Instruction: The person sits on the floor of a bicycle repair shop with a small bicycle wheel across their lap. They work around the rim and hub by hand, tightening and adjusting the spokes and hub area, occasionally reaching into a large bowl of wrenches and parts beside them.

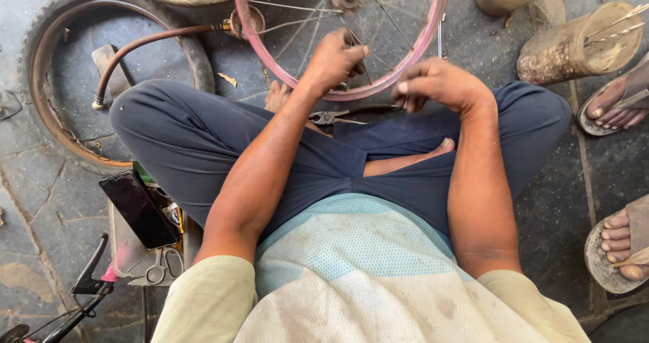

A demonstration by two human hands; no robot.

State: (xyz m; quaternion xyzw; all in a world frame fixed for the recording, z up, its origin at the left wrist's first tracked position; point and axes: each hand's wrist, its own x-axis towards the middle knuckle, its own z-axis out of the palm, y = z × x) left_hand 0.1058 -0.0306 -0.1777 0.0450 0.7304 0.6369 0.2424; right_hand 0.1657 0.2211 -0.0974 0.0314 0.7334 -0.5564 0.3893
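My left hand [332, 57] pinches a thin wire spoke [375, 55] inside the pink metal bicycle rim [412, 57] on the floor ahead; my right hand [439, 82] curls closed against the rim's near edge. The spoke could slip if the rim rolls.

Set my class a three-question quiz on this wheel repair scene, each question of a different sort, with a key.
1. True or false: the left hand reaches among the spokes of the pink rim.
2. Which tool lies on the ground below the rim? A) hammer B) pliers C) saw
3. Name the dark flat device beside the left knee.

Key: 1 true; 2 B; 3 phone.
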